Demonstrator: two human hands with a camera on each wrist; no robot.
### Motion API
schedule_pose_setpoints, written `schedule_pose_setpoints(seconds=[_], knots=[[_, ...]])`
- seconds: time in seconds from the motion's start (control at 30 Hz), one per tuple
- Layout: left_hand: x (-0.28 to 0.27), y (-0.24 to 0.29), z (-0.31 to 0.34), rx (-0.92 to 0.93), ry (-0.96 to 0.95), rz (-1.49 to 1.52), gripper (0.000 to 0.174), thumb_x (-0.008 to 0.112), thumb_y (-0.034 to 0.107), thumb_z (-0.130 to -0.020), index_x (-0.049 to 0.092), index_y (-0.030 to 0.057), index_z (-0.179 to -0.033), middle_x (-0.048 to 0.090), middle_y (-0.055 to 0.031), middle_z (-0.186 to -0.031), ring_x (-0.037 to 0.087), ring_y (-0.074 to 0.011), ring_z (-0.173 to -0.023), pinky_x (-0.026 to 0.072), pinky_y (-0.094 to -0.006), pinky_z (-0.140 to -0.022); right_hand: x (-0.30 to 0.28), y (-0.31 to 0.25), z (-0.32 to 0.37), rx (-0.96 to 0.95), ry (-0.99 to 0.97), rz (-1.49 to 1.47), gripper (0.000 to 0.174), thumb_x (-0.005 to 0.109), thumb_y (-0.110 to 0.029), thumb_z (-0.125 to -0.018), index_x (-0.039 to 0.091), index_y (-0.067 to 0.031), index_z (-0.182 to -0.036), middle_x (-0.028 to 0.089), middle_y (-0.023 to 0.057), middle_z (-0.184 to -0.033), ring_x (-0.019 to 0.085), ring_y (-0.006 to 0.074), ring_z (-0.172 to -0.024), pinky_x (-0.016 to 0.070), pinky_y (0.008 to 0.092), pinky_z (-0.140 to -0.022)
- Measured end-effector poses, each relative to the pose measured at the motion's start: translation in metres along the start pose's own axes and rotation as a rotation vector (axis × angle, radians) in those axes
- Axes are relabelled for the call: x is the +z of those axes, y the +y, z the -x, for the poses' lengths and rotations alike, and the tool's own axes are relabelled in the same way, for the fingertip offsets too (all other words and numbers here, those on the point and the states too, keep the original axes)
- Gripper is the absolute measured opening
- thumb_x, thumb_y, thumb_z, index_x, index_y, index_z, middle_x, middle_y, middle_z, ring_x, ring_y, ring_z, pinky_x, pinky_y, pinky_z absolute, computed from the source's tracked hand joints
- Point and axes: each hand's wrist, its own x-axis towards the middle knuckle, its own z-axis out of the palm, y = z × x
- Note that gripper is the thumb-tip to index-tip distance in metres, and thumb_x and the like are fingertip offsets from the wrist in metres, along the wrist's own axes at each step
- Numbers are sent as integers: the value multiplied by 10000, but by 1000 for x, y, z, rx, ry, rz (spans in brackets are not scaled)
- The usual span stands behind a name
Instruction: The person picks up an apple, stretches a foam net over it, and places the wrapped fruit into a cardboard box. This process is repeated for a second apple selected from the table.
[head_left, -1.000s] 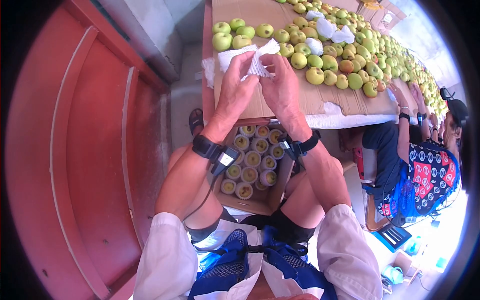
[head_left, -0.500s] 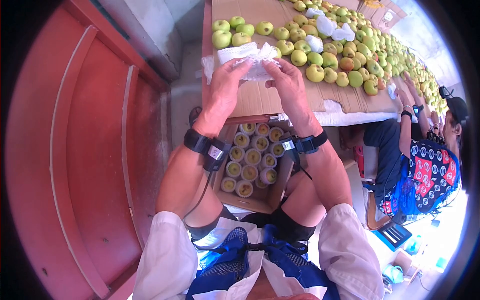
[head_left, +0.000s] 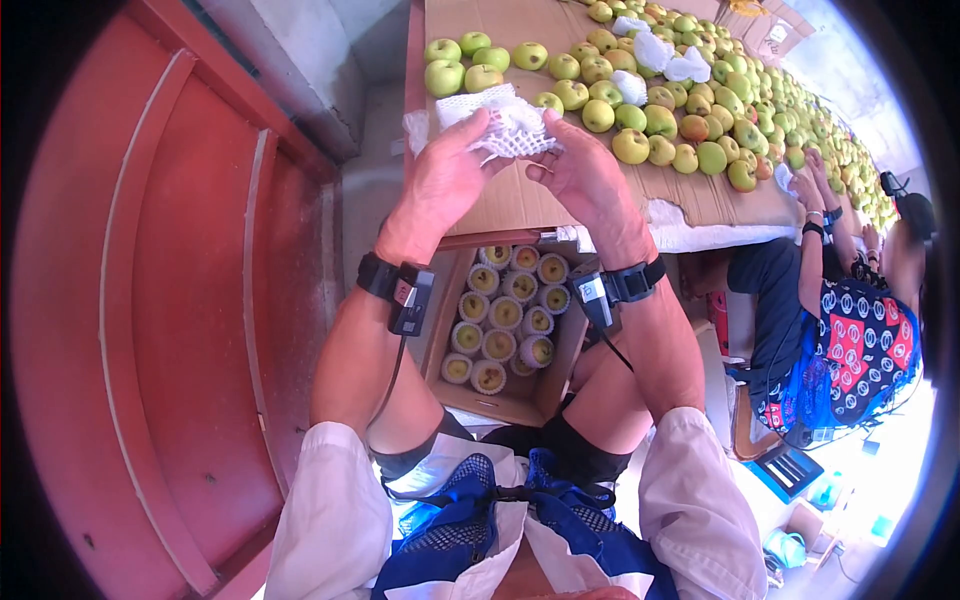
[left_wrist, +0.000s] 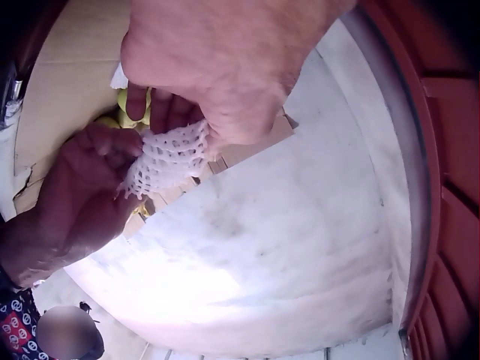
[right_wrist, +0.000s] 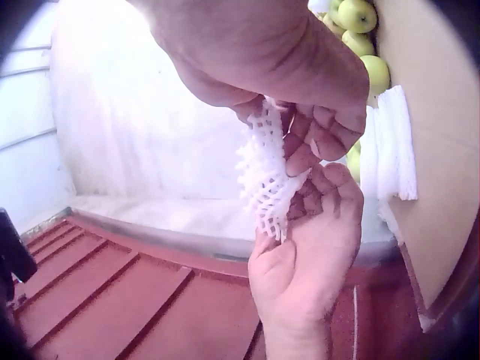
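A white foam fruit net (head_left: 520, 130) is stretched between both hands above the near edge of the cardboard-covered table. My left hand (head_left: 447, 178) pinches its left side between thumb and fingers. On the other side, my right hand (head_left: 592, 180) pinches the right edge, thumb uppermost. Both wrist views show the open mesh (left_wrist: 171, 156) spanning the gap between the hands, with no apple visible inside. Just behind the left hand lies a stack of flattened foam nets (right_wrist: 390, 146). Several green apples (head_left: 444, 78) sit beyond that stack.
A large spread of apples (head_left: 660, 122) covers the table to the right, with loose foam nets (head_left: 686, 67) on it. Below the hands, a cardboard box (head_left: 568, 345) holds netted apples. Another person (head_left: 860, 330) sits at right; a red door (head_left: 200, 300) stands left.
The foam net was bunched upright between close fingers and is now spread wider. My hands have moved apart. The other person's hands shifted among the apples.
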Motion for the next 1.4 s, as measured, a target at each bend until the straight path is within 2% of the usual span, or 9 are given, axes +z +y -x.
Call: schedule_pose_setpoints(seconds=[0.13, 0.33, 0.43, 0.53, 0.8, 1.0, 1.13, 1.23, 1.4], knots=[[-2, 2, 1, -17, -94, -34, 461, 641, 75, -937, 518, 4, -1376, 589, -113, -1352, 545, -242, -1269, 396, -436, -1121, -5, 0, -4, 17, -2, -86, 315, 566, -329, -1038, 585, -85, -1237, 653, 36, -1149, 603, 142, -1002, 469, 334, -836], [-15, -3, -3, -43, 75, -197, 423, 624, 29, -937, 547, 12, -1353, 609, -98, -1326, 554, -221, -1255, 426, -424, -1096, 4, -1, -1, -11, 0, -120, 360, 498, -354, -1066, 561, -73, -1282, 638, 45, -1221, 611, 165, -1080, 474, 360, -942], [-13, -5, -3, -49, 122, -177, 440, 628, 61, -943, 528, 4, -1368, 624, -87, -1283, 591, -214, -1185, 445, -399, -1055, 1, 0, -4, -14, -33, -127, 391, 482, -367, -1071, 547, -69, -1314, 633, 40, -1243, 607, 167, -1114, 470, 362, -968], [-11, -2, -3, -70, 61, 0, 369, 612, 112, -983, 556, 34, -1339, 603, -70, -1339, 565, -207, -1231, 440, -416, -1074, 3, -1, -2, -10, -14, -130, 404, 485, -369, -1069, 541, -68, -1332, 630, 33, -1254, 600, 161, -1127, 470, 358, -965], [-9, -7, -3, -92, 129, -39, 411, 613, 204, -994, 540, 50, -1368, 590, -48, -1359, 546, -199, -1247, 423, -393, -1055, 4, 0, -2, 15, -8, -137, 390, 505, -348, -1062, 538, -74, -1338, 624, 28, -1266, 593, 152, -1141, 468, 370, -971], [-5, -7, -3, -85, 109, -10, 402, 608, 188, -993, 538, 48, -1363, 591, -54, -1348, 548, -201, -1237, 417, -388, -1059, -9, 9, -10, -26, -31, -64, 349, 534, -318, -1053, 570, -64, -1290, 651, 47, -1206, 634, 154, -1070, 505, 349, -917], [-5, -7, -2, -97, 120, -39, 378, 617, 184, -986, 557, 43, -1331, 608, -60, -1309, 563, -205, -1216, 424, -386, -1059, -6, 8, -6, -67, 71, 95, 297, 578, -302, -1034, 627, -61, -1201, 682, 27, -1075, 648, 123, -937, 515, 298, -791], [-10, -8, -3, -113, 106, -66, 359, 645, 190, -973, 581, 52, -1297, 637, -47, -1243, 590, -177, -1147, 452, -362, -1001, -10, 12, -6, -109, 101, 202, 272, 598, -298, -1023, 656, -61, -1143, 684, 6, -992, 627, 94, -859, 489, 264, -716], [-3, -13, 4, 26, 281, -567, 276, 657, 191, -966, 631, 70, -1212, 668, -18, -1144, 602, -122, -1038, 451, -282, -854, -6, 14, -4, -147, 126, 240, 265, 606, -297, -1015, 668, -52, -1097, 663, -11, -911, 582, 69, -784, 434, 237, -652]])
